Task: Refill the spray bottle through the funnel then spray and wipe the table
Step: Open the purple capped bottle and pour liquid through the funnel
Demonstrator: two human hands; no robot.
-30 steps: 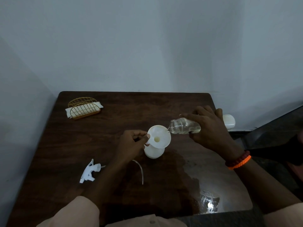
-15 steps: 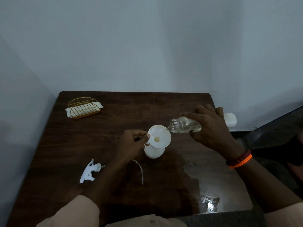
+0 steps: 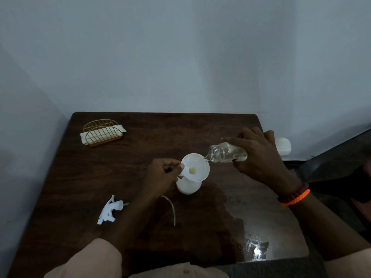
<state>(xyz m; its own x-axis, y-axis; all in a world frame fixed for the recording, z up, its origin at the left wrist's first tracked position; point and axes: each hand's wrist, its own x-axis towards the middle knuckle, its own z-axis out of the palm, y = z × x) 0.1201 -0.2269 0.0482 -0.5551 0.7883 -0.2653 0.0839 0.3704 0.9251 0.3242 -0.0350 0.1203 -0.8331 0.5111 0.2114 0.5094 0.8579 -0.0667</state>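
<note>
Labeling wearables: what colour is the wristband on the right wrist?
Orange with a dark red strand beside it, on the wristband behind the right hand; head view, the only one.

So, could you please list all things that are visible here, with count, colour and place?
funnel: 1, white, in the spray bottle's neck, table centre
spray bottle: 1, white, upright under the funnel
clear bottle: 1, transparent, tilted over the funnel
trigger head: 1, white, lying near left
napkin holder: 1, gold wire, far left, white napkins inside
table: 1, dark brown wood
left hand: pinches the funnel rim
right hand: grips the clear bottle
</note>
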